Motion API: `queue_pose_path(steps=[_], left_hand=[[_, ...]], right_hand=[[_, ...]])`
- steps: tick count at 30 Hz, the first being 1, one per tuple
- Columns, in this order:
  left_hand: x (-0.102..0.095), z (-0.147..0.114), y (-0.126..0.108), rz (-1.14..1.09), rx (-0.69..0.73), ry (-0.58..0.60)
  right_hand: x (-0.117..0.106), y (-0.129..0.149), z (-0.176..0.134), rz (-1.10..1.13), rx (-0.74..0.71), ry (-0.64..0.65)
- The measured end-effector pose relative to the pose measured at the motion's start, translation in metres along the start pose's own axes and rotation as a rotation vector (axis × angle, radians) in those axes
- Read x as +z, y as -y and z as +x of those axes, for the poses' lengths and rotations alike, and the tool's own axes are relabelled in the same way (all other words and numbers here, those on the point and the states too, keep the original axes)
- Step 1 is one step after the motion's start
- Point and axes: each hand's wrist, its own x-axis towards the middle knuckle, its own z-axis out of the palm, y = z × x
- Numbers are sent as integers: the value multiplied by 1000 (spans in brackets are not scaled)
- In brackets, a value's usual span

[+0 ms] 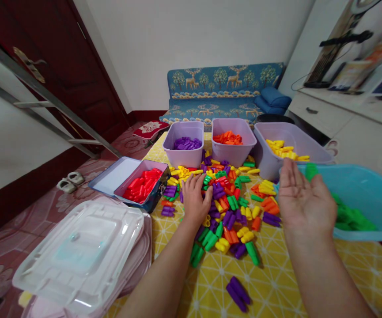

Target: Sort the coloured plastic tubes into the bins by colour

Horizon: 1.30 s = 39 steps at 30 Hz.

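A pile of plastic pieces is spread on the yellow tablecloth, ringed closely by three lilac boxes, a tin and a blue tub, seemingly so that all are kept within reach. A single colour is held in each, so mixing appears to be avoided. The lids are stacked at the left, where the open tops are left unobstructed.

The left hand is laid half open over the pile; whether anything is gripped beneath it cannot be told. The right hand is opened, palm bare and upturned, beside the tub (a green piece is seen just past the thumb, apparently unclasped).

The pieces are glossy, mostly paired tubes, some hollow-ended, coloured purple, green, yellow, orange and red.
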Motion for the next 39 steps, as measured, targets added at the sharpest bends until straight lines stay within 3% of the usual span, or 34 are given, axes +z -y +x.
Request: queue_pose_path(steps=[3,6,11,15,20,23,27,31,39], left_hand=[[1,0,0,67,-23,25],[1,0,-1,124,-27,46],[0,-1,-1,146,-17,53],[2,-1,0,122,-4,38],[0,0,-1,108,8,55],[0,1,-1,105,15,71],[1,2,1,87,15,66],[2,2,1,28,29,55],[4,2,5,-93,-9,20]], right_hand=[[5,-8,-6,-125,62,150],[13,-33,-16,-415,89,279],[14,-87,-16,-1062,-117,506],[14,-105,-7,-1265,-208,589],[16,-103,-8,-1323,-184,649],[14,-101,-15,-1269,-158,592],[11,-103,-18,-903,-29,484],[12,-106,-19,-646,139,492],[27,-91,-29,-706,128,618]])
